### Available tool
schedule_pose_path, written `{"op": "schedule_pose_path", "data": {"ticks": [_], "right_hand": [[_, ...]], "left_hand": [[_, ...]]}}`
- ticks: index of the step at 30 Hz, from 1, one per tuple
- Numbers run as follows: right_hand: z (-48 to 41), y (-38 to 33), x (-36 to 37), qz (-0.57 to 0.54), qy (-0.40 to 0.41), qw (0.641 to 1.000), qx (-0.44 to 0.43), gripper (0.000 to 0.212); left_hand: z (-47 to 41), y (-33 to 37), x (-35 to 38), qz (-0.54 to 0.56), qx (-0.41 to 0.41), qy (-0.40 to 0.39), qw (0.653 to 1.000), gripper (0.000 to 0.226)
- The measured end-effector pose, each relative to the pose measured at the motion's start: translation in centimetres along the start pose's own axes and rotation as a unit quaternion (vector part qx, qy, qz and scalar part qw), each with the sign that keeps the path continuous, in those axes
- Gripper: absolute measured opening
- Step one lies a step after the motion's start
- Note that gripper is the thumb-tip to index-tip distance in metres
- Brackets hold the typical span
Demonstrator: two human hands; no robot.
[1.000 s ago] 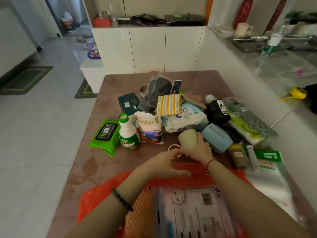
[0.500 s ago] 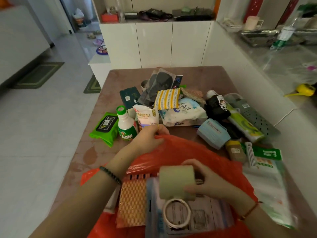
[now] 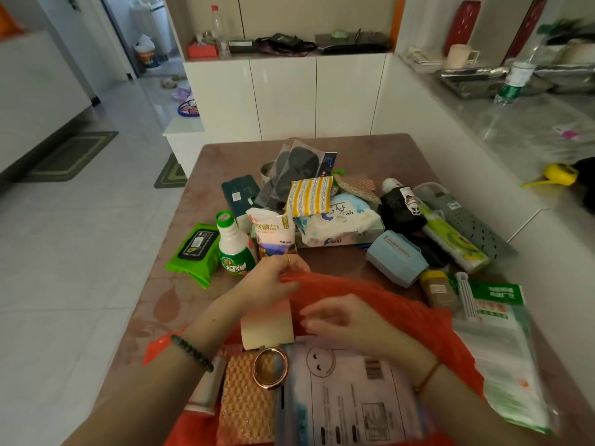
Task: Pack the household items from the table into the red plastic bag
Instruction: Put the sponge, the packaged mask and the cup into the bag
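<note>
The red plastic bag [image 3: 380, 300] lies open at the near end of the table [image 3: 370, 149]. My left hand [image 3: 270, 281] grips its far rim and holds it up. Just inside the mouth, my right hand [image 3: 341, 317] hovers with relaxed fingers, its fingertips beside a beige roll [image 3: 267, 326] that sits in the bag. Below the roll, a ring of tape [image 3: 270, 368] rests on an orange waffle cloth [image 3: 244, 407], next to a white printed package [image 3: 351, 397]. Further back on the table lie a green wipes pack [image 3: 196, 249], a green-capped bottle [image 3: 233, 246] and a salt bag [image 3: 273, 236].
More items crowd the table's middle and right: a tissue pack [image 3: 338, 220], a striped sponge [image 3: 309, 194], a blue box [image 3: 396, 255], a black bottle [image 3: 402, 207], a spice jar [image 3: 438, 288] and a green-white pouch [image 3: 502, 349]. A white counter [image 3: 483, 117] runs along the right.
My right hand carried the beige roll and tape ring from the table into the bag and its fingers loosened. My left hand took the bag's rim and lifted it.
</note>
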State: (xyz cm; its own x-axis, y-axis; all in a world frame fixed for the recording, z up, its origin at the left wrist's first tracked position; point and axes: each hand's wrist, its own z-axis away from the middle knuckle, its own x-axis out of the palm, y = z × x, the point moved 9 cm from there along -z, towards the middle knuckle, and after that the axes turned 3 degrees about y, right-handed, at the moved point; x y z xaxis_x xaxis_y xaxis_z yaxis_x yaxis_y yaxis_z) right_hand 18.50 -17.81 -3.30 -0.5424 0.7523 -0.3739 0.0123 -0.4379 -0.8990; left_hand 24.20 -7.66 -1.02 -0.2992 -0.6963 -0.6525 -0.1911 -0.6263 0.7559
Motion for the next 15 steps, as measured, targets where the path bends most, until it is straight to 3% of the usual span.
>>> {"op": "schedule_pose_path", "data": {"ticks": [1, 3, 4, 5, 7, 10, 13, 15], "right_hand": [[0.5, -0.4, -3.4, -0.055, 0.055, 0.997, -0.003, 0.018], [0.6, 1.4, -11.9, -0.099, 0.273, 0.957, 0.004, 0.013], [0.2, 3.1, -15.4, -0.036, 0.353, 0.934, 0.028, 0.022], [-0.6, 4.5, -17.4, 0.046, 0.378, 0.922, 0.072, 0.040], [-3.4, 8.6, -18.3, 0.212, 0.295, 0.915, 0.174, 0.077], [-5.3, 12.9, -17.5, 0.338, 0.190, 0.887, 0.252, 0.101], [-5.7, 13.1, -17.6, 0.343, 0.208, 0.882, 0.246, 0.105], [-5.0, 11.0, -17.9, 0.288, 0.259, 0.902, 0.190, 0.102]], "left_hand": [[-0.1, -0.2, 0.0, 0.002, -0.003, 0.002, 1.000, 0.022], [-0.3, -0.4, 0.1, 0.004, -0.008, 0.006, 1.000, 0.023], [-0.4, -0.4, 0.1, 0.008, -0.009, 0.007, 1.000, 0.022], [-0.5, -0.4, 0.2, 0.012, -0.008, 0.009, 1.000, 0.020], [-0.6, -0.2, 0.3, 0.022, -0.003, 0.012, 1.000, 0.016], [-0.6, -0.2, 0.4, 0.030, -0.003, 0.013, 0.999, 0.014], [-0.6, -0.5, 0.5, 0.027, -0.010, 0.012, 1.000, 0.014], [-0.7, -0.7, 0.4, 0.022, -0.015, 0.017, 1.000, 0.013]]}}
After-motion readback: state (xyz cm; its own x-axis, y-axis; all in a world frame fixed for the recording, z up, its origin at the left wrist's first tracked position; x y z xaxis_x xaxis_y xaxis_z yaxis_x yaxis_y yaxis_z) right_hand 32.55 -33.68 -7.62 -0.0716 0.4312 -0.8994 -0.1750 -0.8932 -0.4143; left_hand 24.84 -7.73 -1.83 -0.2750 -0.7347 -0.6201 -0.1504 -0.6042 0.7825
